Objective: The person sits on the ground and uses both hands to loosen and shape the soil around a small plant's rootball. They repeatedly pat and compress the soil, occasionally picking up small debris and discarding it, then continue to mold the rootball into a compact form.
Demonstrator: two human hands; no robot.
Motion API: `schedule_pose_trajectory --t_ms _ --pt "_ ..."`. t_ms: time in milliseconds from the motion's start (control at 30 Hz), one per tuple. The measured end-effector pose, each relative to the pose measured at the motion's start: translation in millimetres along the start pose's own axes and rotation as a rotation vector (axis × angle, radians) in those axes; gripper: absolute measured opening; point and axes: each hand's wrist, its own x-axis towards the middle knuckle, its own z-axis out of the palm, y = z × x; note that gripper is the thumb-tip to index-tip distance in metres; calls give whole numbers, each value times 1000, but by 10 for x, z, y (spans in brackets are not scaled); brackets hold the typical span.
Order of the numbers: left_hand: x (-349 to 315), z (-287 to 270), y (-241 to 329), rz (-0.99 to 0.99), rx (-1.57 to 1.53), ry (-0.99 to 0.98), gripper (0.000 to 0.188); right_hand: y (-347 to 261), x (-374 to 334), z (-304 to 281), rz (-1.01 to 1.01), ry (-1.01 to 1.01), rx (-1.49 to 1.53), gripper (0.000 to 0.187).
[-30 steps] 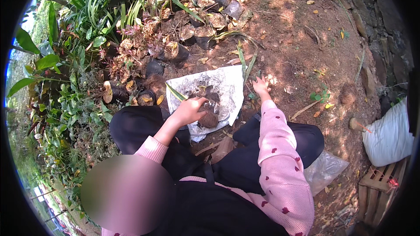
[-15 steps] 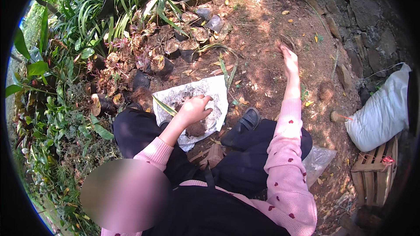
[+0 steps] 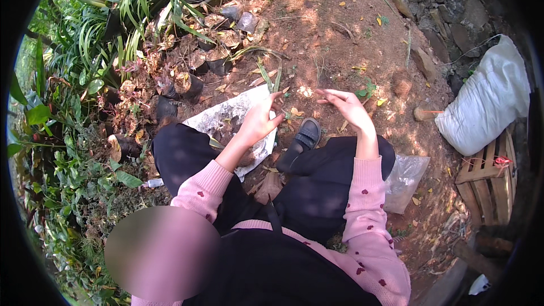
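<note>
My left hand (image 3: 259, 121) is over the right edge of a soiled white sheet (image 3: 211, 114), its thumb and fingers apart with nothing visible between them. My right hand (image 3: 350, 109) hangs above the soil to the right of the sheet, fingers stretched toward the left hand, also holding nothing that I can see. A gap separates the two hands. Dark soil is scattered over the sheet, and my left forearm hides part of it. Long green leaves with pale edges (image 3: 272, 79) lie just beyond the left hand. Below the hands is my sandalled foot (image 3: 308, 132).
Black plant bags (image 3: 219, 67) and dense greenery line the left. A brown fibrous clump (image 3: 402, 84) rests on the soil at right, near a full white sack (image 3: 481, 102) and a wooden crate (image 3: 487, 178). Clear plastic (image 3: 407, 184) lies beside my right knee. A stone wall (image 3: 439, 5) rises at far right.
My right hand has come back from far out over the soil toward the left hand. The left hand has lifted from the middle of the sheet to its right edge. The view has shifted.
</note>
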Motion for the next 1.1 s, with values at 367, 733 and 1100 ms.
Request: schedule_pose_trajectory --t_ms 367,733,1100 --pt "-232 -115 -311 -83 266 -462 39 1790 811 192 559 254 -1091 22" --pt "-369 -450 -473 -237 446 -383 46 2531 1041 1026 690 122 -956 28" --pt "-412 -525 -508 -309 475 -458 46 2670 1499 1259 589 211 -649 60"
